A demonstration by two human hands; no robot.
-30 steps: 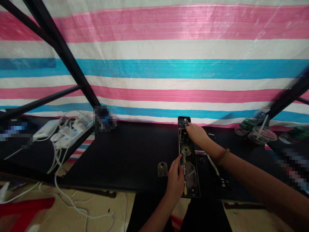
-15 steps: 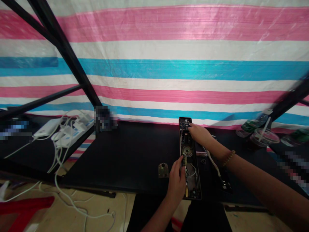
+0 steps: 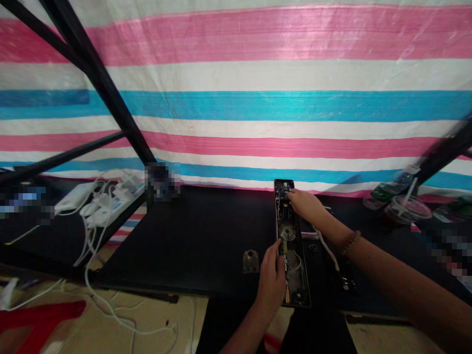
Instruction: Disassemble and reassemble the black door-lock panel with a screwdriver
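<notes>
A long, narrow black housing (image 3: 304, 275), looking like an opened electronic door lock panel, lies lengthwise on the black table. Inside are a circuit board (image 3: 283, 189) at the far end, a round metal part (image 3: 287, 232) midway and thin white wires. My left hand (image 3: 272, 278) grips the housing's near left side, thumb over its inside. A slim piece with a yellow end (image 3: 287, 295) lies below that thumb. My right hand (image 3: 304, 204) reaches across from the right, fingers closed at the circuit board's edge; the fingertips are partly hidden.
A small squarish metal part (image 3: 251, 261) lies left of my left hand. Right of the housing are a cable (image 3: 328, 248) and a dark flat piece (image 3: 346, 282). A lidded plastic cup (image 3: 407, 210) and a bottle (image 3: 383, 192) stand farther right. White power strips (image 3: 114, 204) sit far left.
The view has shifted slightly. Both hands keep their places on the housing and the circuit board, with no clear movement of the parts.
</notes>
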